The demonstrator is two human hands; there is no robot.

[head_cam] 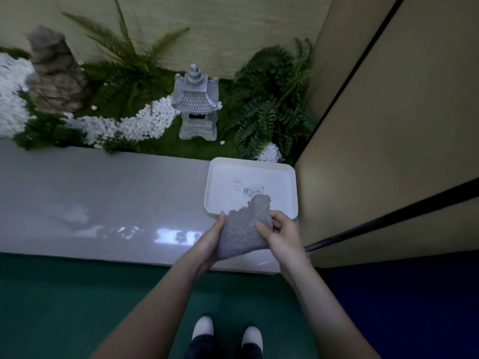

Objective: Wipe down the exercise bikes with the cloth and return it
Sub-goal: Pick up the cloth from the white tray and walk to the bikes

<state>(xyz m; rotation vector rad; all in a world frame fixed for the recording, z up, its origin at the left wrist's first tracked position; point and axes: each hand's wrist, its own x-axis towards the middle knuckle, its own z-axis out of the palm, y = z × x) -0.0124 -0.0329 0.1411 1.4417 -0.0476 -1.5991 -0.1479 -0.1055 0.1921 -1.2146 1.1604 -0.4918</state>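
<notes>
One glossy grey ledge (103, 198) spans the view from nine o'clock toward the centre, with one green floor (51, 307) strip below it. Beyond the ledge, toward twelve o'clock, lies one garden bed holding two fern clumps (269, 99), one brown rock (55, 73) at ten o'clock, and one stone pagoda lantern (195, 99). One white tray (291, 187) sits on the ledge at about two o'clock from the hands. One grey cloth (242, 234) hangs crumpled at the tray's near rim, gripped on both sides: left hand (210, 242) cupping its left edge, right hand (278, 234) pinching its right edge. Two white shoes (228, 332) show at six o'clock.
</notes>
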